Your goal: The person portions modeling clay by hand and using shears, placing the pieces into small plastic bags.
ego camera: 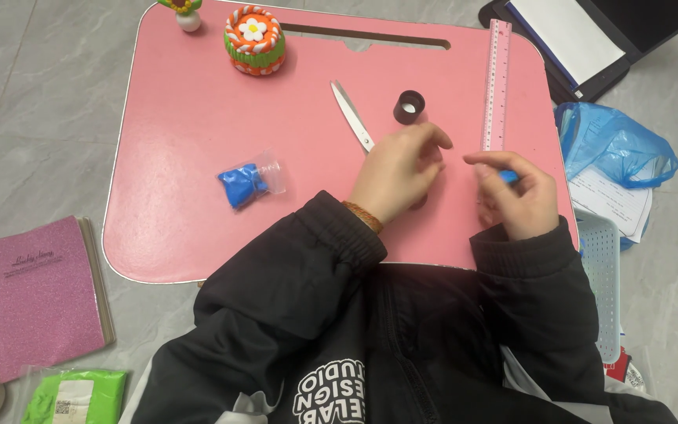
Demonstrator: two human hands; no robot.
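At the far left I am seeing a pink glittery notebook (pixel 41 294) lying on the grey floor, with a green packet (pixel 76 396) sitting just near of it at the bottom edge. Moving right, the pink worktop (pixel 182 228) is filling the middle of the view; a small flower figure (pixel 184 12) is standing at its far left corner and a round orange, green and white clay cake (pixel 255 41) is sitting just beside it. Nearer to me, a clear bag of blue clay (pixel 246 184) is lying on the worktop, well apart from the hands. Further right, scissors (pixel 352 116) are lying with the blades pointing away, their handle end hidden under my left hand (pixel 396 173), which is curling loosely with fingertips together over the worktop; I cannot tell whether it is gripping anything. A small dark cylinder (pixel 409 107) is standing just beyond that hand. My right hand (pixel 515 196) is pinching a small blue piece (pixel 508 176) between thumb and fingers, held just above the worktop near its right edge. The two hands are close together but not touching. A pink ruler (pixel 496 85) is lying along the right edge, a blue plastic bag (pixel 617 145) is resting on the floor beyond it, and a pale basket (pixel 606 275) is standing nearer.
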